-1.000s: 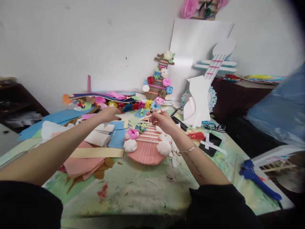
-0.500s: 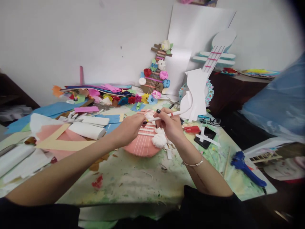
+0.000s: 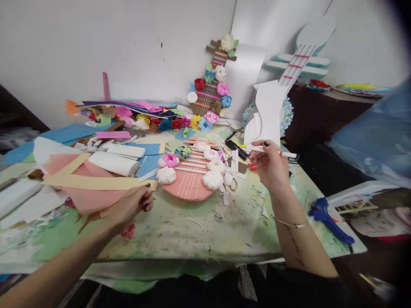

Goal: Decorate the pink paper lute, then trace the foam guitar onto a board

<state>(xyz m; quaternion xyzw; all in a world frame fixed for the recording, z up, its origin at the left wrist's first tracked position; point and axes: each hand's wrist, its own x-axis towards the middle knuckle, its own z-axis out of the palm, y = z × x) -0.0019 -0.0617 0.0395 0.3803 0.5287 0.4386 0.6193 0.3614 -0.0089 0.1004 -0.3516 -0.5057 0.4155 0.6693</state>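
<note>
My right hand is closed on a slim white pen with a yellow tip pointing left and a reddish band. It is raised over the right part of the table. My left hand hovers over the left of the table with its fingers curled; whether anything is inside them is hidden. Between the hands lies a pink paper lute-shaped instrument with white strings and strips. White paper flowers line its right side, and a pink-and-white flower sits on its left. Black pens lie beyond it.
Rolled white paper and a cream paper strip cover the left. Upright at the back stand a brown flowered instrument and a white-and-teal one. A blue glue gun lies near the right edge.
My hands have parted from the pen, the left moving down and left, the right moving right with the pen. The pink instrument's flowers are now uncovered.
</note>
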